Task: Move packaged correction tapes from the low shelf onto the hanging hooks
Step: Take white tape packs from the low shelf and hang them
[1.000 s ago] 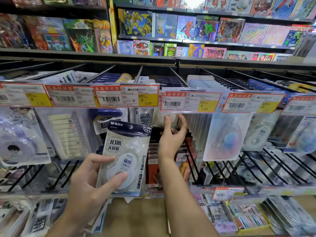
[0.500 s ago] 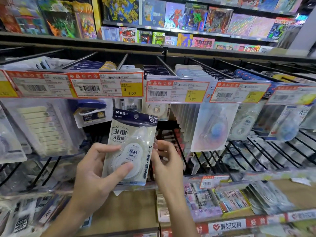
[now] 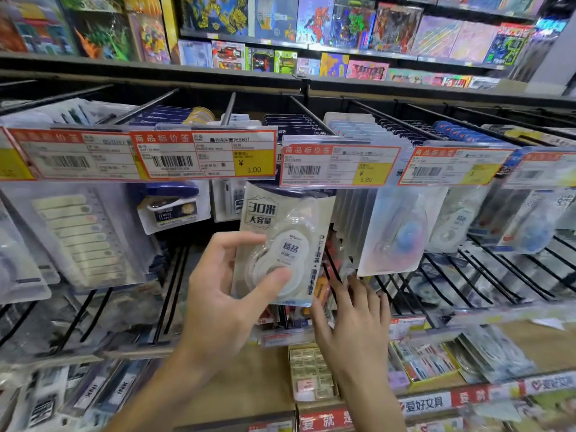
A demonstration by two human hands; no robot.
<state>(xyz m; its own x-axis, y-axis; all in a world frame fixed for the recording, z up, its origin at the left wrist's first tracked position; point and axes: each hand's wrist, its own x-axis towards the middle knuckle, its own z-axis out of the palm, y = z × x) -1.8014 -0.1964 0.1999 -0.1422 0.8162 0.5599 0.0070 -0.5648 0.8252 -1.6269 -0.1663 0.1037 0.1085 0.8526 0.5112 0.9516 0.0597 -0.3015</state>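
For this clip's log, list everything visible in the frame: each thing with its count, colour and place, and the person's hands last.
Held correction tape pack: one, cream white, centre, top tucked behind the price tags.
Price tags: at least five, red-bordered with yellow price boxes, in a row across the hook fronts.
Hanging packs: many, mostly clear and pale blue, on black wire hooks right of centre.
Sticky tab pack: one, clear with pale strips, hanging left.
Stapler pack: one, dark blue, left of centre.
Toy boxes: many, multicoloured, top shelves.
Low shelf goods: small packs, mixed colours, bottom.
Left hand: grips the held pack.
Right hand: fingers straight, below the hanging packs.
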